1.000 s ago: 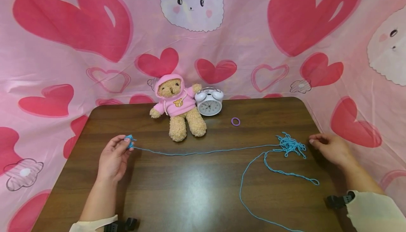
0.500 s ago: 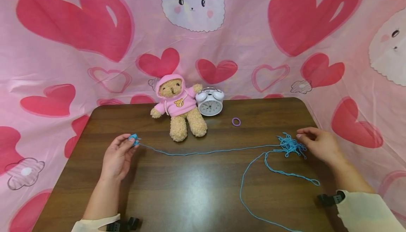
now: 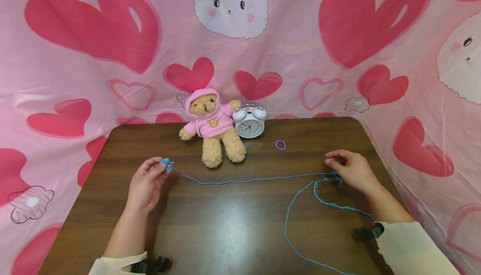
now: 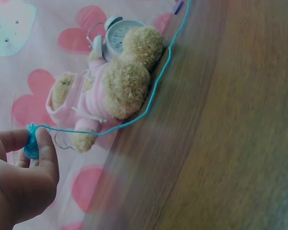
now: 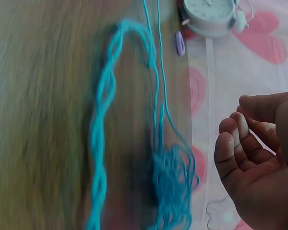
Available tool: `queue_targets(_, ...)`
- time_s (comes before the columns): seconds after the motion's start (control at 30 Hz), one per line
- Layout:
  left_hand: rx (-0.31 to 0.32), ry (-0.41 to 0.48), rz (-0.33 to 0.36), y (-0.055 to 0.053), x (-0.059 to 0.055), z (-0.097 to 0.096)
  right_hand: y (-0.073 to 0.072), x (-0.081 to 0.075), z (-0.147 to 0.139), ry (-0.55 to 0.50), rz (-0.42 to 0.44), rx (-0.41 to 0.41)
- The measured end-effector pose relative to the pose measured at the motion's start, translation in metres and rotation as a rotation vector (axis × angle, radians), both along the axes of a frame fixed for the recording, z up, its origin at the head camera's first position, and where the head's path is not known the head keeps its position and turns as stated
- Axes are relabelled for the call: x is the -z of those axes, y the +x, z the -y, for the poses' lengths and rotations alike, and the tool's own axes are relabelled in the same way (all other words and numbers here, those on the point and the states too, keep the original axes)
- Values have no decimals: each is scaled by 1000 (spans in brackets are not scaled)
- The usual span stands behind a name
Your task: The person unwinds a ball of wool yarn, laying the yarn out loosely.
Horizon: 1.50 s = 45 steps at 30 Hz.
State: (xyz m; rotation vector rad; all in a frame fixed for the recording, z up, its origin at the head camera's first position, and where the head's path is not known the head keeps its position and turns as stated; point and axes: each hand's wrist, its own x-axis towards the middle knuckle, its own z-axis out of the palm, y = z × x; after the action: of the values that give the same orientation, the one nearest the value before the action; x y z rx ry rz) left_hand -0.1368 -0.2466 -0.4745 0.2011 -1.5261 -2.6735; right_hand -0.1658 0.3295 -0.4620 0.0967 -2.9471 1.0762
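Near you, on the right of the bench (image 3: 233, 229), lies a twisted yarn length (image 5: 97, 143). Your right hand (image 3: 355, 170), released with fingers loosely curled, is at the yarn tangle (image 5: 173, 184); no contact shows. Your left hand (image 3: 144, 187) grasps a small yarn bundle (image 3: 166, 164), linked to the tangle by a yarn line (image 3: 240, 182). The step in hand appears to be winding; the next move likely calls for freeing slack without snagging. Compared with one second ago, your right hand is farther left, masking most of the tangle overhead. Your left hand is slightly nearer centre. Beyond, a purple ring (image 3: 280, 145) stays put.
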Motion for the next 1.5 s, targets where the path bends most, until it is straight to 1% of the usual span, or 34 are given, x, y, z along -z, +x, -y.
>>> queue_targets(0.13,8,-15,8,0,-1,-4,-4,3,15,-38,42,-32)
queue_targets(0.3,9,-33,11,-1,-1,-10,-10,7,37,-86,65,-88)
queue_targets(0.47,26,-49,4,-3,-1,-18,-16,8,60,-119,59,-138)
queue_targets(0.63,37,-44,10,-5,-1,-26,-21,8,83,-138,59,-179)
queue_targets(0.77,46,-42,11,-8,-2,-34,-23,8,100,-154,43,-215)
queue_targets(0.87,62,-53,18,-10,-3,-42,-24,8,113,-181,36,-243)
queue_targets(1.0,80,-70,32,-13,-4,-54,-26,9,130,-223,46,-281)
queue_targets(1.17,95,-84,52,-15,-4,-66,-26,11,150,-249,61,-322)
queue_targets(1.37,109,-75,62,-17,-4,-78,-28,13,173,-289,60,-354)
queue_targets(1.5,126,-65,66,-18,-6,-87,-26,15,188,-289,43,-377)
